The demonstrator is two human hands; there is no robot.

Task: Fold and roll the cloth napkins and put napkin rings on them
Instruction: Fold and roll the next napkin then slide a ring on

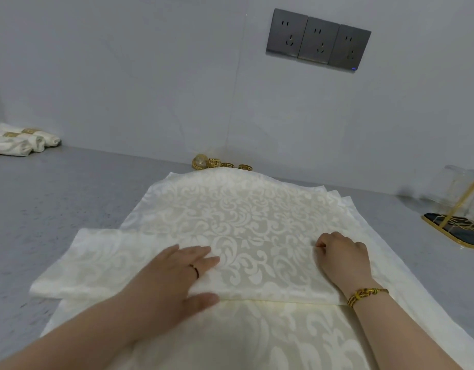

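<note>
Pressing the folded napkin, left hand lies flat; right hand curls, grip unclear.

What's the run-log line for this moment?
step: folding top napkin; left hand: flat on fold; right hand: fingers curled, grip unclear; napkin rings: loose behind stack; rolled napkins: three, far left

Cream damask napkin lies folded atop the stack, gold rings behind, ringed rolls far left.

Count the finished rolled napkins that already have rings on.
3, side by side at the far left of the table: back roll, middle roll, front roll. The frame edge cuts them off, so more may lie out of view.
</note>
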